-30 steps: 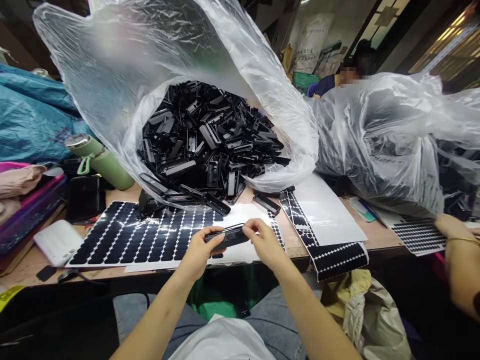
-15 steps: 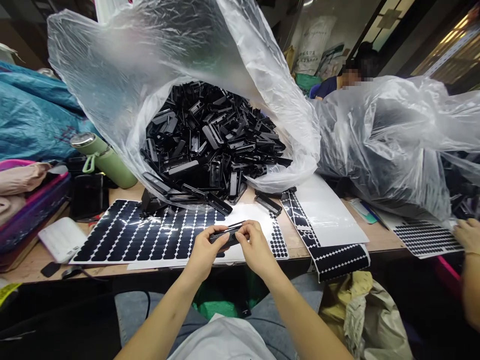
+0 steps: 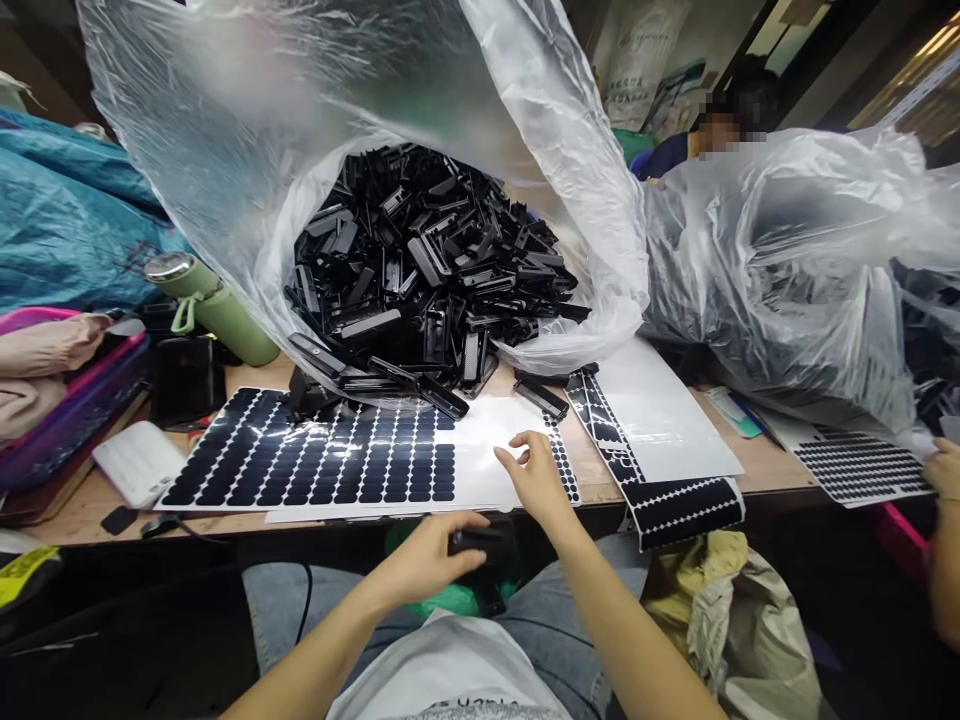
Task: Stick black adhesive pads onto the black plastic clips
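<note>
My left hand [image 3: 439, 556] is low, below the table's front edge, its thumb and fingers around a black plastic part [image 3: 472, 540]. Over the white bared area of the sticker sheet [image 3: 480, 460], my right hand [image 3: 534, 470] has thumb and forefinger apart, with nothing visible between them. Rows of black stickers [image 3: 322, 455] cover the sheet's left side. Behind it, a large clear plastic bag [image 3: 600, 250] lies open, full of black plastic parts [image 3: 427, 260]. One loose black part [image 3: 541, 396] rests by the bag's mouth.
A green bottle [image 3: 225, 315], a white box [image 3: 139, 463] and a pink-purple basket [image 3: 75, 420] are at left. Right of centre lie a white sheet [image 3: 667, 420] and a curled black sticker strip [image 3: 686, 515]. Another person's hand [image 3: 946, 468] shows at the far right.
My hands have separated. The left moved down below the table edge with the black part; the right let go of it and moved slightly right, over the sheet.
</note>
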A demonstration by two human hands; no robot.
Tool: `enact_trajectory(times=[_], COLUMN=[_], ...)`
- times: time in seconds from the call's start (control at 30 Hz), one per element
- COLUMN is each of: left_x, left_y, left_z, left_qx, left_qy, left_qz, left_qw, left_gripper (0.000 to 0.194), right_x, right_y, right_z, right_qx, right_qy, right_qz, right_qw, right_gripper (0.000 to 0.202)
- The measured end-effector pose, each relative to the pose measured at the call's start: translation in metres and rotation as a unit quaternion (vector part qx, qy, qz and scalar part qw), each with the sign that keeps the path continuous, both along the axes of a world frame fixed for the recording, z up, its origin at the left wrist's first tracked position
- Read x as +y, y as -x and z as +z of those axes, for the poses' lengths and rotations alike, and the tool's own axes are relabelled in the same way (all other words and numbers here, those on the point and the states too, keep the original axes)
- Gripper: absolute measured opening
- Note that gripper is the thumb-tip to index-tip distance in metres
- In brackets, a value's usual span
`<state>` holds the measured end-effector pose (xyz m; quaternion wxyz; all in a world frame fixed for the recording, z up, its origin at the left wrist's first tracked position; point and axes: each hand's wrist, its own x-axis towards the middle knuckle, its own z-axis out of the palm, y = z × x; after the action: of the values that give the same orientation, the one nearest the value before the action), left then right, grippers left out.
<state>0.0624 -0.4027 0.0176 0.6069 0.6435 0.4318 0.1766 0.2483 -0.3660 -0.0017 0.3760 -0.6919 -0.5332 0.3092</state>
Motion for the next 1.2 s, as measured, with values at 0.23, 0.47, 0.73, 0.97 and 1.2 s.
enact_trajectory(times=[0.23, 0.47, 0.73, 0.97, 1.2], left_x=[0.065, 0.193, 0.173, 0.125, 0.099], left_y=[0.007, 0.008, 0.02, 0.052, 0.07], left_z=[-0.006, -0.043, -0.036, -0.015, -0.013], left_qx=[0.053, 0.351, 0.189, -0.06, -0.115], left_qy=[-0.158, -0.471, -0.46, -0.108, 0.023], left_qz=[0.042, 0.042, 0.151, 0.234, 0.338], left_qw=[0.985, 0.808, 0.854, 0.964, 0.934], left_gripper=[0.029, 0.039, 0.02, 0.041, 0.036], right_x=[0.013, 0.066, 0.076, 0.077, 0.076], right_y=[0.012, 0.069, 0.088, 0.091, 0.085], right_z=[-0.028, -0.04, -0.047, -0.048, -0.042], right_qx=[-0.032, -0.124, -0.167, -0.153, -0.03], right_qy=[0.058, 0.076, 0.12, 0.121, 0.081], right_qz=[0.059, 0.046, 0.008, -0.008, 0.014], right_qw=[0.996, 0.988, 0.979, 0.981, 0.996], right_gripper=[0.019, 0.019, 0.021, 0.024, 0.01])
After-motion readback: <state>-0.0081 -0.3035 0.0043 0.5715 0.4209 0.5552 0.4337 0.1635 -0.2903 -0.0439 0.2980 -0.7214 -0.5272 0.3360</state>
